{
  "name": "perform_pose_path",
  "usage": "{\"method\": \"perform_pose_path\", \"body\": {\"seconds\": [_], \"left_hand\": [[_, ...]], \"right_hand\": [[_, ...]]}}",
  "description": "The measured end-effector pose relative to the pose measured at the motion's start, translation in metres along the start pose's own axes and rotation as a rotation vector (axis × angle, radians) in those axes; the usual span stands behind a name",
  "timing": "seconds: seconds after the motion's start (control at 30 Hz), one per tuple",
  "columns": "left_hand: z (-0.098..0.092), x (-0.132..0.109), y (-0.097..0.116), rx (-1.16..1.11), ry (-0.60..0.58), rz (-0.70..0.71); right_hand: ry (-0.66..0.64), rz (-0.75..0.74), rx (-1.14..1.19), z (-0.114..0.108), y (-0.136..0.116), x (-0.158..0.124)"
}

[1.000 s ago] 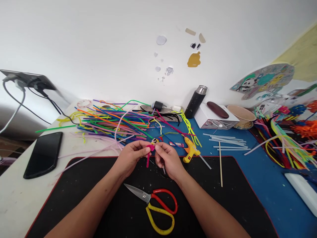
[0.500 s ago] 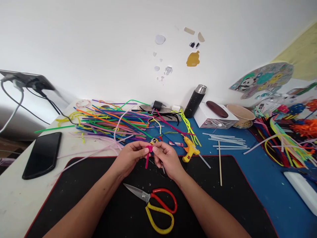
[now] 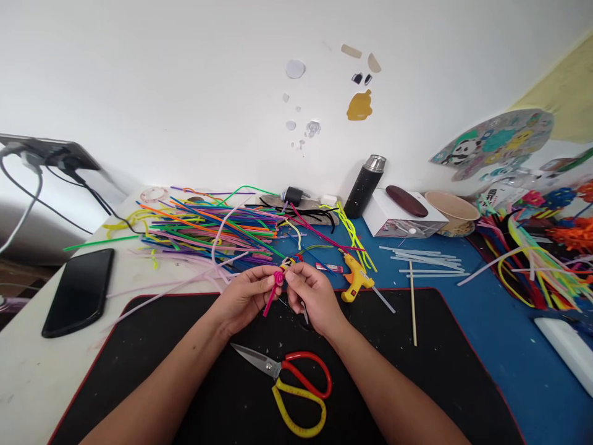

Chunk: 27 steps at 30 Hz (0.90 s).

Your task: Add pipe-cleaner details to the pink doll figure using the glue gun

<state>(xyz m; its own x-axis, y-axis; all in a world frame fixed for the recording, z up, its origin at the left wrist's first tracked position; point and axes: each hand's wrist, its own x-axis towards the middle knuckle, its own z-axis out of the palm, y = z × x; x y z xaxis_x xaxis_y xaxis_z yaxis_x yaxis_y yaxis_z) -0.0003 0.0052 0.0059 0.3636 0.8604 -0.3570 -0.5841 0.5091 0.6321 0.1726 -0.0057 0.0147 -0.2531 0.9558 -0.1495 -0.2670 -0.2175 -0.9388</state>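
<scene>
Between my fingertips is a magenta pipe cleaner (image 3: pixel 269 300), coiled at its top with a straight tail hanging down to the left. My left hand (image 3: pixel 248 295) pinches the coil between thumb and fingers. My right hand (image 3: pixel 312 296) is closed at the coil's right side, its thumb and forefinger close against it; a thin pale piece shows below its curled fingers. Scissors (image 3: pixel 269 368) with one red and one yellow handle lie on the black mat (image 3: pixel 375 377) below my hands. Just right of my right hand rests a yellow glue gun (image 3: pixel 356 278).
Colourful pipe cleaners (image 3: pixel 208 225) are heaped at the back left, near a black phone (image 3: pixel 78 292). Glue sticks (image 3: pixel 428 262), a wooden stick (image 3: pixel 412 309), a black flask (image 3: pixel 365 186) and a white box (image 3: pixel 403 216) stand or lie right. More pipe cleaners (image 3: pixel 532 266) are far right.
The magenta tail has swung further left and the coil has turned a little between my fingers. Both hands stay in nearly the same place, and the view has shifted slightly.
</scene>
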Motion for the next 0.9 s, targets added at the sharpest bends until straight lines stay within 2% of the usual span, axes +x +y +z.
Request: {"method": "perform_pose_path", "body": {"seconds": [0.67,0.9], "left_hand": [[0.005,-0.0013,0.0018,0.088,0.064,0.036],[-0.0011,-0.0001,0.0,0.147,0.059,0.064]], "right_hand": [[-0.034,0.006,-0.074,-0.0027,0.0002,0.0002],[-0.053,0.016,-0.071,-0.0054,0.0016,0.0012]]}}
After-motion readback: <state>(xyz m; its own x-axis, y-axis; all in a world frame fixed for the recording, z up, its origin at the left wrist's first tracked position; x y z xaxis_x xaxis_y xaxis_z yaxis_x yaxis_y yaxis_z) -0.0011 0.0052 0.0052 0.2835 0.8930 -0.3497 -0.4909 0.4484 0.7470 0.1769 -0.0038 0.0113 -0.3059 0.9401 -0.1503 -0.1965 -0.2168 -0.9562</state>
